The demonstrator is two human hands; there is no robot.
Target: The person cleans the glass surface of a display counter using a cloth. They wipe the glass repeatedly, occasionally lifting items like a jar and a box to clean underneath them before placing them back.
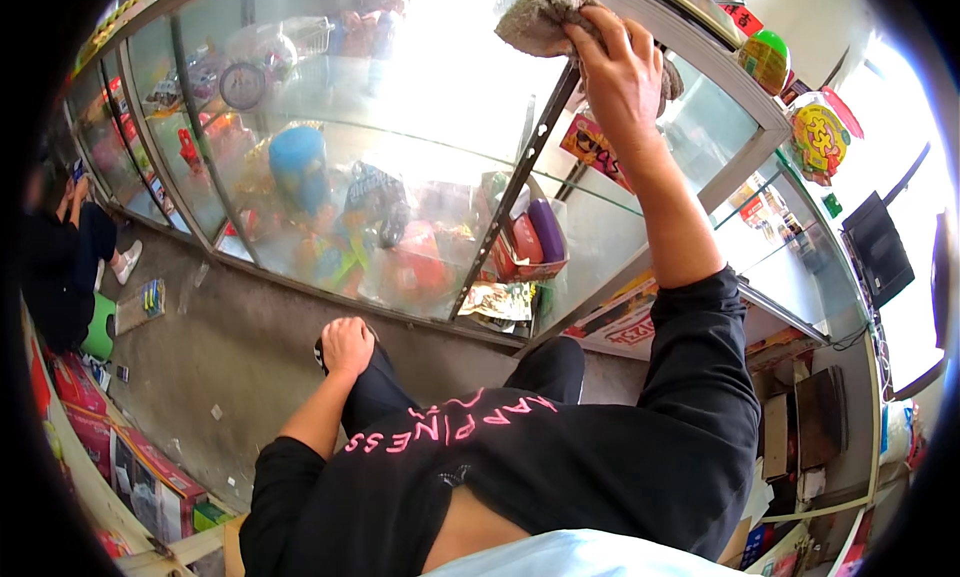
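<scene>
My right hand grips a grey, crumpled cloth near the top frame of a glass display cabinet. Part of the cloth bulges out past the right side of the hand. Behind the hazy panes, a blue round-topped container and several bagged goods sit on glass shelves. A dark slotted metal upright runs down below the cloth. My left hand rests on my bent left knee and holds nothing.
On the cabinet's right end stand a green-lidded jar and a clear tub with a yellow label. At far left a seated person holds a phone. Boxes line the lower left; a shelf unit stands at lower right.
</scene>
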